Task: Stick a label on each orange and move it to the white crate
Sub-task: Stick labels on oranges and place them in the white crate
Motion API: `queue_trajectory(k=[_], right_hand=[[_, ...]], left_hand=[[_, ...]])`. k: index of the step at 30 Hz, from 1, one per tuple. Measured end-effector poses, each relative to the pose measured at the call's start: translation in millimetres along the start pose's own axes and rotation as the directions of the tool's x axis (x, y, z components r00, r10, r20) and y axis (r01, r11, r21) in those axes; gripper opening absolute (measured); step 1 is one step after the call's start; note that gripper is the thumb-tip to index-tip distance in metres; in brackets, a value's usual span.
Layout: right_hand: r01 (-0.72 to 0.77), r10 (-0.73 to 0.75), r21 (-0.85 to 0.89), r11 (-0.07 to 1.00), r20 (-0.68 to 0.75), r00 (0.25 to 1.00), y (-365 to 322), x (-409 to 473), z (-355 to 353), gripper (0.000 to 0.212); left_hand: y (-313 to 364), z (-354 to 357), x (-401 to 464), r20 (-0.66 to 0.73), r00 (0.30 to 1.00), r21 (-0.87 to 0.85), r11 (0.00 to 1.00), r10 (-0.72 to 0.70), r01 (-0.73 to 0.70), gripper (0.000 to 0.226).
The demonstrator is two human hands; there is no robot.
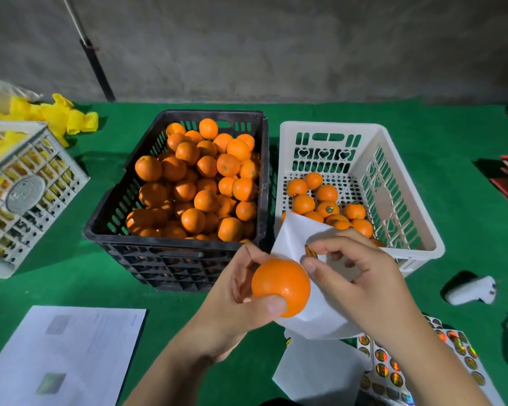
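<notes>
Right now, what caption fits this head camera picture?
Left hand holds an orange while right hand peels a label beside the white crate.

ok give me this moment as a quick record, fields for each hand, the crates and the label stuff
left hand: left hand grips one orange in front of the crates
right hand: right hand pinches a label at the white backing sheet
black crate: black crate piled with oranges
white crate: white crate right of it, a few oranges in the bottom
label sheets: label sheets lie on the green table, lower right
held orange: no label visible on it
</notes>
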State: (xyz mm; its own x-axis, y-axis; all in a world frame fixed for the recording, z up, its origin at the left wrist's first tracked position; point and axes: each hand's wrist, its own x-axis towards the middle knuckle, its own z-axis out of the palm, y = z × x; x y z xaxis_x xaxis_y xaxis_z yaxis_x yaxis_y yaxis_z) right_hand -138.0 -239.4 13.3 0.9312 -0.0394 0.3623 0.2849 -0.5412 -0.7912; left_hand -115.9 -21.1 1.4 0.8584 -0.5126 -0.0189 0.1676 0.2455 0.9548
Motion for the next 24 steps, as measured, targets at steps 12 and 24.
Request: queue_trajectory(k=[12,24], right_hand=[[-0.035,0.035,0.102,0.994,-0.001,0.999,0.5,1.6,-2.5,0.018],[-0.235,0.292,0.441,0.866,-0.065,0.954,-3.5,2.7,-5.5,0.034]], left_hand=[[-2.2,-1.7,0.6,-0.007,1.0,0.038,0.999,-0.003,0.004,0.045],[-3.9,0.3,1.2,-0.022,0.998,0.073,0.996,-0.055,0.056,0.042]])
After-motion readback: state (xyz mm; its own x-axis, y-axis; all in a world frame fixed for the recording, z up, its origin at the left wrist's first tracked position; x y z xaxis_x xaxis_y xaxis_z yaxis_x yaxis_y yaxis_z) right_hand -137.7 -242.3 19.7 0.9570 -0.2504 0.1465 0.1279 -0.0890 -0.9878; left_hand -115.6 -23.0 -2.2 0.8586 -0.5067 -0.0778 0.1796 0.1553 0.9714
